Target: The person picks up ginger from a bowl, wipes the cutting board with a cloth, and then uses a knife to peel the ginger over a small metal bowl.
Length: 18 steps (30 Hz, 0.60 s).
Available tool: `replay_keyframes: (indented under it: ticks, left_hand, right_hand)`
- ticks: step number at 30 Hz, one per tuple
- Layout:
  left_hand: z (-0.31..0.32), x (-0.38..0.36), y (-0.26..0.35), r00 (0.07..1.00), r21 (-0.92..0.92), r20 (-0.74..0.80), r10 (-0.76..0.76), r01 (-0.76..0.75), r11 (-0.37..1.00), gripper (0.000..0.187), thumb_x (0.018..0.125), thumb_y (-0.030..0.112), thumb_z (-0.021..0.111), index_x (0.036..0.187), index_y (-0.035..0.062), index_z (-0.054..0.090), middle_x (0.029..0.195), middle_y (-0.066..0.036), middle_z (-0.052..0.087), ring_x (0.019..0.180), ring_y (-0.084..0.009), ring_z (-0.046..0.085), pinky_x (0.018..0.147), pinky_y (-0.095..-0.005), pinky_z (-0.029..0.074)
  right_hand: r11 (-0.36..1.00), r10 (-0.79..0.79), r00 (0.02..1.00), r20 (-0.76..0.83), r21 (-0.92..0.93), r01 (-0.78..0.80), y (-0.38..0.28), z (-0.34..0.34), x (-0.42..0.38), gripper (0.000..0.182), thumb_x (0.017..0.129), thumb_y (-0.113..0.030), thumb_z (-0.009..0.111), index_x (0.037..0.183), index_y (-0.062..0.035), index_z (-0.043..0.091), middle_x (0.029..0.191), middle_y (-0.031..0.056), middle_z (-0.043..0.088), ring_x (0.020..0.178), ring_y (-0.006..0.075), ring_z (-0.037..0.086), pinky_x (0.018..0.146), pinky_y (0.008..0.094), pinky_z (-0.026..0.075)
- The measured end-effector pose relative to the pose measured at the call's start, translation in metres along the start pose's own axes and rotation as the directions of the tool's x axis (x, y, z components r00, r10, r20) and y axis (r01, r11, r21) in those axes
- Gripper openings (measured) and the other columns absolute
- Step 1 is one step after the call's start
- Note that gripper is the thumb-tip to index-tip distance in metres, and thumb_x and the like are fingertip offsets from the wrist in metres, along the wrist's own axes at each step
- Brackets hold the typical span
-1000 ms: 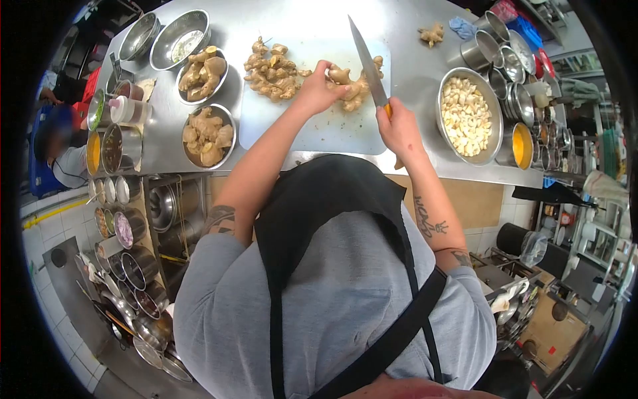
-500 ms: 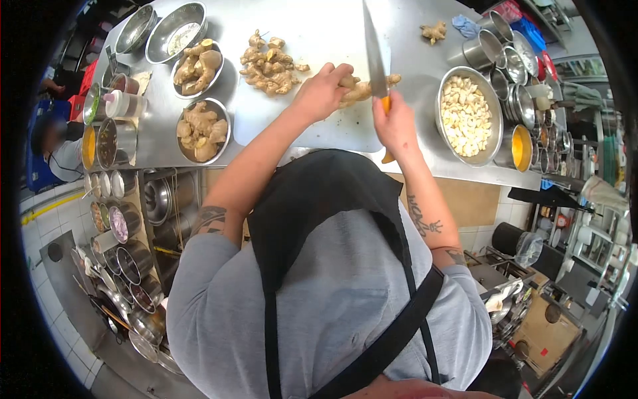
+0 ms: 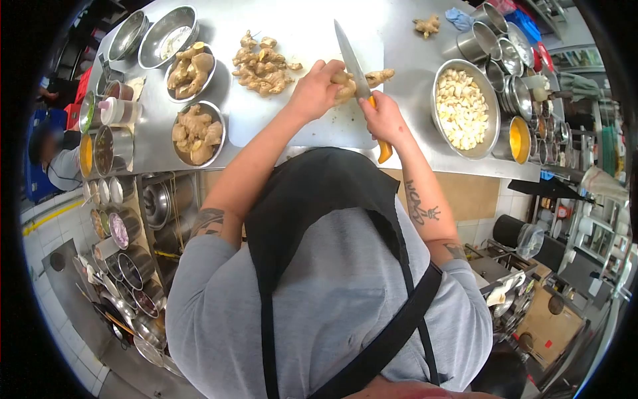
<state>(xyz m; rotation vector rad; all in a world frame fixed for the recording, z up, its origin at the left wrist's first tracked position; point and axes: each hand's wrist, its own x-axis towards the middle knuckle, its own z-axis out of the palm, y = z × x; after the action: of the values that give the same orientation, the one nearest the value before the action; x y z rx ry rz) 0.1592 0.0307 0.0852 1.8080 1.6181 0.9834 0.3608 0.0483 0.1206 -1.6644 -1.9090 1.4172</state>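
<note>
Gripping a knobbly ginger root (image 3: 380, 78) at its left end, the left hand (image 3: 316, 92) is curled over it, fingers bent, on a pale cutting board (image 3: 266, 126). The right hand (image 3: 383, 118) is closed around the orange handle of a long knife (image 3: 350, 55), its tip pointing away from the body and its blade crossing over the root; whether the edge has gone into it, I cannot tell. Left of the hands, on the same board, lies a heap of unpeeled ginger (image 3: 262, 70). Left of the board, on a steel table (image 3: 405, 60), stand an upper ginger bowl (image 3: 171, 90) and a lower ginger bowl (image 3: 218, 153). To the right is a wide metal bowl (image 3: 494, 126) of pale, peeled pieces. A small ginger knob (image 3: 426, 26) lies near a blue cloth (image 3: 458, 18) at upper right.
</note>
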Motion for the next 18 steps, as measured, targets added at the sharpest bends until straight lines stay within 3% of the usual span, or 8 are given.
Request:
replay_keyframes:
  ticks: [1,4,6,9,12,15,18]
  left_hand:
    - [0.001,0.001,-0.002,1.0,-0.031,-0.009,0.011,-0.012,0.999,0.035,0.091,0.008,0.066,0.126,0.0083,0.057,0.113,-0.016,0.061,0.103,-0.0362,0.065,0.087,-0.0429,0.054]
    - [0.002,-0.002,-0.012,0.999,-0.108,-0.029,0.036,-0.039,0.993,0.035,0.091,0.007,0.066,0.125,0.0077,0.057,0.115,-0.017,0.061,0.108,-0.0355,0.063,0.089,-0.0421,0.053]
    - [0.0,-0.002,-0.018,0.998,-0.143,-0.026,0.052,-0.055,0.988,0.037,0.091,0.006,0.067,0.126,0.0079,0.056,0.117,-0.017,0.061,0.111,-0.0352,0.062,0.091,-0.042,0.053]
    - [0.001,0.003,-0.023,0.983,-0.084,-0.121,0.135,-0.145,0.986,0.03,0.092,0.017,0.07,0.116,0.0051,0.058,0.106,-0.019,0.065,0.101,-0.0353,0.065,0.085,-0.0425,0.053]
    - [-0.023,0.022,0.025,0.962,0.228,0.077,-0.262,0.238,0.944,0.033,0.092,0.032,0.072,0.102,0.003,0.059,0.09,-0.019,0.066,0.089,-0.035,0.067,0.078,-0.0441,0.053]
    - [-0.008,0.021,-0.001,0.989,0.25,-0.113,-0.094,0.12,0.961,0.044,0.092,0.043,0.071,0.086,0.0016,0.059,0.072,-0.017,0.064,0.07,-0.0336,0.064,0.066,-0.0439,0.05]
    - [-0.006,0.014,-0.023,0.981,0.08,-0.123,-0.153,0.163,0.983,0.043,0.094,0.041,0.07,0.08,0.0009,0.06,0.067,-0.015,0.062,0.061,-0.0295,0.06,0.06,-0.0416,0.048]
  right_hand:
    - [1.0,-0.01,1.0,0.008,0.025,0.01,0.002,-0.001,0.002,0.031,0.102,-0.027,0.058,0.088,0.0004,0.052,0.061,0.0053,0.054,0.044,0.0157,0.055,0.04,0.0329,0.048]
    - [1.0,0.013,0.999,0.039,0.023,-0.014,0.005,-0.003,0.004,0.03,0.102,-0.026,0.056,0.096,0.0036,0.055,0.068,0.0126,0.061,0.047,0.0215,0.062,0.044,0.036,0.051]
    - [0.998,0.011,0.997,0.072,0.059,-0.016,0.008,-0.004,0.01,0.03,0.102,-0.026,0.055,0.095,0.0031,0.054,0.068,0.012,0.061,0.047,0.0215,0.062,0.043,0.036,0.05]
    - [0.999,0.015,0.997,0.077,0.042,-0.018,0.007,-0.002,0.013,0.031,0.103,-0.026,0.054,0.094,0.0029,0.054,0.069,0.0116,0.061,0.047,0.0215,0.061,0.044,0.0361,0.051]
    - [0.999,0.013,0.998,0.059,0.048,-0.016,0.001,0.007,0.013,0.031,0.103,-0.026,0.052,0.094,0.0035,0.055,0.07,0.0125,0.062,0.047,0.0219,0.061,0.045,0.0364,0.051]
    - [1.0,0.024,0.997,0.075,0.01,-0.025,-0.006,0.011,0.013,0.032,0.103,-0.025,0.05,0.096,0.0051,0.054,0.071,0.0151,0.063,0.047,0.0228,0.061,0.046,0.0369,0.052]
    - [0.999,0.028,0.992,0.125,0.035,-0.032,-0.007,0.01,0.02,0.031,0.103,-0.025,0.051,0.097,0.0054,0.054,0.07,0.0149,0.062,0.047,0.0225,0.061,0.045,0.0367,0.051]
